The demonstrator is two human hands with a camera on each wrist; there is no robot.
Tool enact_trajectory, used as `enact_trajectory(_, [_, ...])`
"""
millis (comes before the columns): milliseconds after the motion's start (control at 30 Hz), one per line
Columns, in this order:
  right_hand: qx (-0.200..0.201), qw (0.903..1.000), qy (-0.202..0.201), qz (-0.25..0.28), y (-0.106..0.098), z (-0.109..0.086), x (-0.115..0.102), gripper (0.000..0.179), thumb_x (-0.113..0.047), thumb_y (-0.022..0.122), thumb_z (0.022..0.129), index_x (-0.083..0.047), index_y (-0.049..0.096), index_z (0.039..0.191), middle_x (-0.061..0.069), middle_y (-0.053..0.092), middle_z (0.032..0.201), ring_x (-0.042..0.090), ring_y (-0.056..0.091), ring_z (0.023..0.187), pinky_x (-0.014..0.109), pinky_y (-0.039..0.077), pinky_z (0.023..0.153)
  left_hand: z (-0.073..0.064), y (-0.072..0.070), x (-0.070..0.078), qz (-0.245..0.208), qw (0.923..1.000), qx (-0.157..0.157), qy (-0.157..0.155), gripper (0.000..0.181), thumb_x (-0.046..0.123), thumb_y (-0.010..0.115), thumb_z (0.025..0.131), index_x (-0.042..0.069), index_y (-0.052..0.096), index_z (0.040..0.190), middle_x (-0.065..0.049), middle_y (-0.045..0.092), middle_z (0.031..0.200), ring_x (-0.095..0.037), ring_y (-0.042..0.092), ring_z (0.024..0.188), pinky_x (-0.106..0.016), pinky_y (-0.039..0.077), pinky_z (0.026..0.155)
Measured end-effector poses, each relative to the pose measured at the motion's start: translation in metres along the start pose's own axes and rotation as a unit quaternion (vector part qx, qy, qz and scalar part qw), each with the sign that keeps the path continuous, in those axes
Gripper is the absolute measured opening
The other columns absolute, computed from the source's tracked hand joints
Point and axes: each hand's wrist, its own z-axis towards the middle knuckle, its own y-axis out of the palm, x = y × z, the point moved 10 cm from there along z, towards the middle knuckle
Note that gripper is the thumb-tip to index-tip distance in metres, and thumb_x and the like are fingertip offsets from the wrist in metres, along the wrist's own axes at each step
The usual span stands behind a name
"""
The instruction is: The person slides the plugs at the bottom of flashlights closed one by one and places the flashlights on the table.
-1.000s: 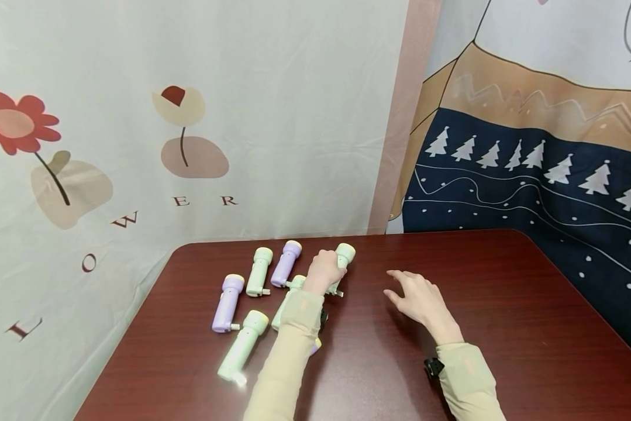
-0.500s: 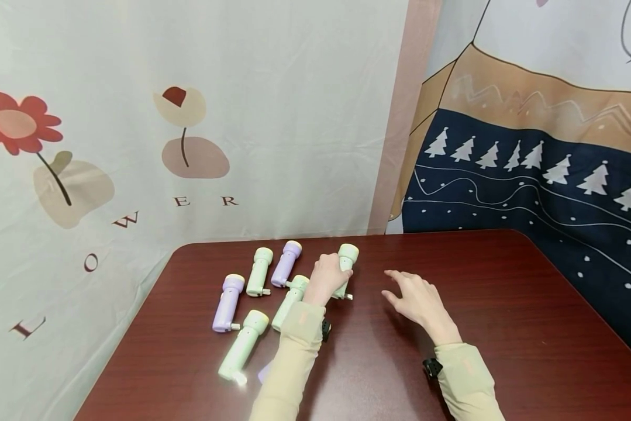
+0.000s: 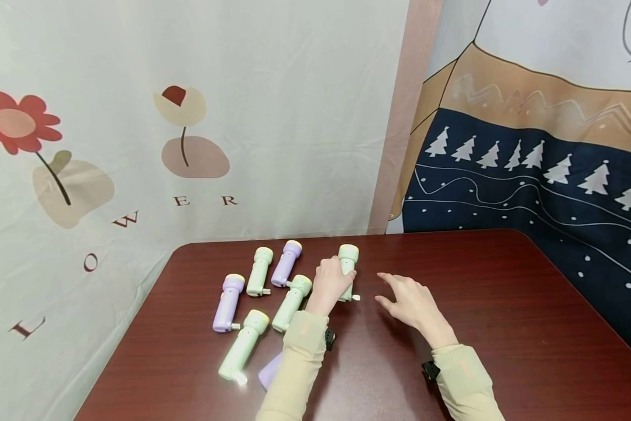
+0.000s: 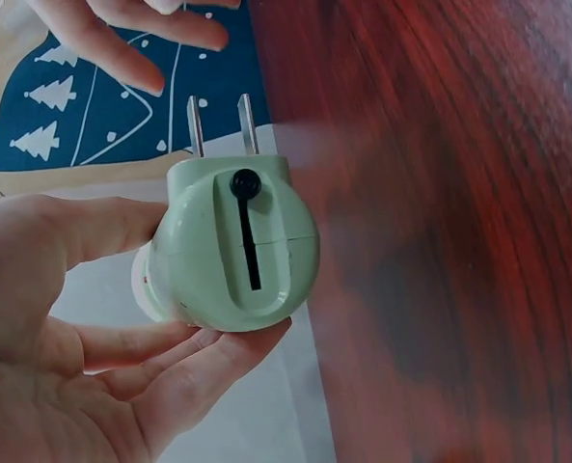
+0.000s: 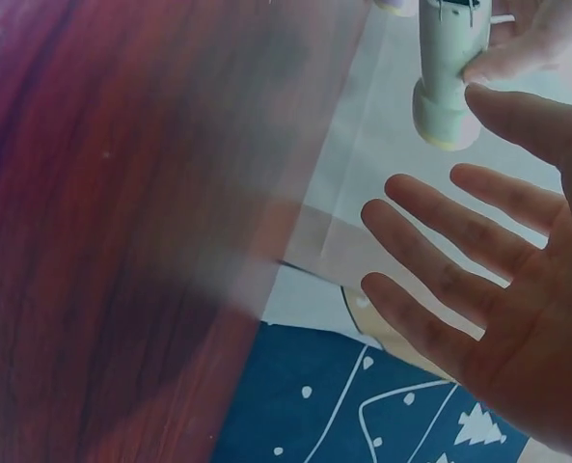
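Note:
My left hand (image 3: 330,283) grips a pale green flashlight (image 3: 348,255) near the table's far edge, its head pointing away from me. In the left wrist view, thumb and fingers lie on either side of the flashlight (image 4: 191,260), whose tail end faces the camera. Two metal plug prongs (image 4: 250,130) stick out of its side, beside a slot with a black knob. To the right, my right hand (image 3: 411,301) hovers with spread fingers and holds nothing. The right wrist view shows its palm (image 5: 517,347) and fingers close to the same flashlight (image 5: 447,68).
Left of my left arm lie more flashlights: purple ones (image 3: 228,304) (image 3: 287,263) and green ones (image 3: 259,272) (image 3: 291,304) (image 3: 244,345). Another purple flashlight (image 3: 269,372) is partly hidden under the left sleeve. Printed curtains (image 3: 294,146) hang behind the dark red table (image 3: 504,304).
My left hand has shifted slightly right and nearer with the green flashlight, whose tail has swung right. The right hand has moved a little left. More of the covered purple flashlight shows.

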Motion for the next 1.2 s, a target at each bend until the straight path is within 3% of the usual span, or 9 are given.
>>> enact_trajectory(500, [0.029,0.9984,-0.049,-0.004,0.006,-0.005,-0.029,0.056,-0.030,0.076,0.078,-0.013,0.058,0.128,0.010,0.069,0.114,0.026,0.067,0.098,0.043,0.053,0.076,-0.010,-0.006,0.000,-0.028,0.9991,0.029,-0.014,0.034,0.031,0.072,0.080,-0.001,0.061,0.087,-0.015,0.062,0.073,-0.033,0.064,0.067,-0.032,0.043,0.051])
enact_trajectory(967, [0.065,0.9948,-0.077,-0.015,0.003,-0.005,-0.038,0.052,-0.029,0.077,0.077,-0.012,0.061,0.123,0.007,0.071,0.105,0.022,0.068,0.088,0.037,0.053,0.069,-0.015,-0.014,0.000,-0.073,0.9931,0.092,-0.003,0.037,0.033,0.073,0.079,-0.001,0.063,0.092,-0.015,0.067,0.080,-0.030,0.064,0.068,-0.031,0.047,0.054])
enact_trajectory(1200, [0.070,0.9946,-0.076,-0.009,0.002,-0.005,-0.038,0.049,-0.026,0.077,0.077,-0.013,0.062,0.121,0.005,0.071,0.103,0.020,0.068,0.085,0.036,0.052,0.067,-0.018,-0.014,0.001,-0.085,0.9913,0.101,-0.002,0.037,0.034,0.073,0.078,0.000,0.062,0.089,-0.011,0.066,0.076,-0.027,0.063,0.065,-0.029,0.046,0.054])
